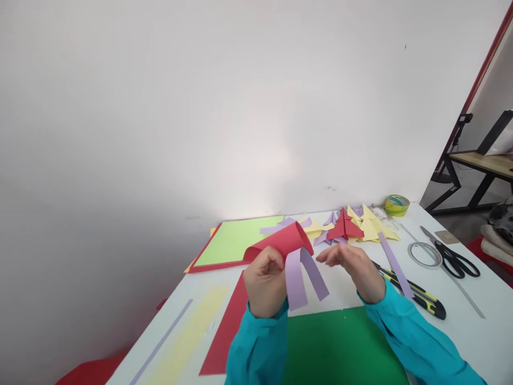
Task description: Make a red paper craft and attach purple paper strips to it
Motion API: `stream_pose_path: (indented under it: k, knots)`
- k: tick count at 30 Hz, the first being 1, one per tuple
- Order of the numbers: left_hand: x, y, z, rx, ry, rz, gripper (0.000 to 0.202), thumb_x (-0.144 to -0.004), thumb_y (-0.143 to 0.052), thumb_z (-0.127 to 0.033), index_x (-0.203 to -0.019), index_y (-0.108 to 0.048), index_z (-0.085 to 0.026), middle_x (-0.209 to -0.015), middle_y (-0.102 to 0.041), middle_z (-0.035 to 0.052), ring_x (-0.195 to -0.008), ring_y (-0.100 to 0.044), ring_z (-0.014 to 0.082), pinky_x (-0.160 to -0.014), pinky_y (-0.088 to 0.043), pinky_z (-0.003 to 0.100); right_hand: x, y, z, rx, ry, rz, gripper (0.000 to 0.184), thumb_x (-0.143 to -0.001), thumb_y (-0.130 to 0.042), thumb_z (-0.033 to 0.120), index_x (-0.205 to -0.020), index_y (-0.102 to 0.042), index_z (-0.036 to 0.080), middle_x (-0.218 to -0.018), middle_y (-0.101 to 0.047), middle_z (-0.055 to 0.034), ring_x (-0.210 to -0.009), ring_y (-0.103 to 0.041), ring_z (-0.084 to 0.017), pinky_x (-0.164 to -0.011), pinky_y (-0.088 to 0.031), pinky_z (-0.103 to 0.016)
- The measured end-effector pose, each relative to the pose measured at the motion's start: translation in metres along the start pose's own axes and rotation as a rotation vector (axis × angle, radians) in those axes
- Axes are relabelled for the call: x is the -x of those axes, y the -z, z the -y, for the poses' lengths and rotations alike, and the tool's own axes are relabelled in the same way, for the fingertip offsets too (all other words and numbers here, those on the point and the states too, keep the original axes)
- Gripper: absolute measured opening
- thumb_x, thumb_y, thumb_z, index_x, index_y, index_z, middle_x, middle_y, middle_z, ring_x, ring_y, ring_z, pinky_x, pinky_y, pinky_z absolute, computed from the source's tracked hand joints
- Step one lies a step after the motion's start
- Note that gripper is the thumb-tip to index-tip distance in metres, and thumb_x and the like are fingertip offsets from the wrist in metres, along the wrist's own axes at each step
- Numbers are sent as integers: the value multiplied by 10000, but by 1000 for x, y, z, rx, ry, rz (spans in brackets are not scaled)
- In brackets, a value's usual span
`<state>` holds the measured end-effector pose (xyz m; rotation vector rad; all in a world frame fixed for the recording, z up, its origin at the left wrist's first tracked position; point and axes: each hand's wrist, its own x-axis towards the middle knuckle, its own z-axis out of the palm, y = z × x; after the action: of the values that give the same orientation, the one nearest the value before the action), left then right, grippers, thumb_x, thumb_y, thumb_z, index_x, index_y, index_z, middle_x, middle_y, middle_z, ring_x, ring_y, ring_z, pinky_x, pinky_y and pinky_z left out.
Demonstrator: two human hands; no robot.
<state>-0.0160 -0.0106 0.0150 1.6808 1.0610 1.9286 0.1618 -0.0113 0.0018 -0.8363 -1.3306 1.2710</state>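
Observation:
My left hand [264, 283] is closed, its fingers curled beside a purple paper strip [294, 280] bent into an arch with both ends hanging down. Just behind it, a curled piece of red paper [280, 240] forms an open roll, partly covered by that hand. Whether my fingers also grip the roll cannot be seen. To the right of the arch, my right hand [356, 267] is open and empty, fingers stretched towards the strip but apart from it. A green sheet [340, 347] lies below my hands.
Folded paper shapes [345, 227] stand by the wall, near yellow-green tape [396, 205]. At right lie a utility knife [425, 299], a purple strip [395, 264], a clear tape roll [425, 255], scissors [452, 259] and a ruler [465, 294]. Light green paper [228, 240] lies at left.

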Motion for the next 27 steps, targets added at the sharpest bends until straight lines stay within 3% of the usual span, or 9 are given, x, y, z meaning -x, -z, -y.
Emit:
stream_pose_path:
  k: [5,9,13,19,27]
  knots:
    - [5,-10,5,18,32,128,329,-617,-690,-113,-507,-389,-185,-465,-390,-67,-416,-357,67,-364,-298,182,11,-8,11,58,-28,176,547,-870,-333,577,-866,-727,199,-939,-690,-83,-871,-579,-216,-769,-425,-354]
    - [6,-15,-1,-43,-33,171,321,-661,-641,-118,-504,-370,-190,-448,-389,-66,-399,-350,68,-351,-285,181,12,-11,14,26,-98,172,603,-842,-335,627,-914,-728,176,-891,-704,-97,-825,-599,-230,-772,-435,-384]
    - [4,-14,-7,-179,-214,167,316,-671,-612,-86,-492,-373,-187,-422,-407,-72,-381,-363,63,-355,-277,180,10,-13,5,-16,-164,113,655,-816,-331,668,-811,-741,158,-840,-710,-109,-850,-612,-258,-818,-422,-411]
    - [5,-11,-7,-264,-423,122,353,-649,-652,-73,-475,-365,-182,-431,-431,-66,-388,-378,55,-351,-265,176,4,-18,-12,-164,-303,69,735,-792,-265,722,-723,-727,155,-749,-713,-116,-841,-629,-272,-806,-406,-418]
    - [13,-2,-6,-296,-408,-137,319,-604,-702,-106,-457,-431,-185,-413,-454,-72,-380,-387,67,-366,-330,192,-7,-9,-29,-249,-511,51,727,-798,-274,711,-798,-712,131,-805,-722,-142,-866,-649,-265,-823,-352,-406]
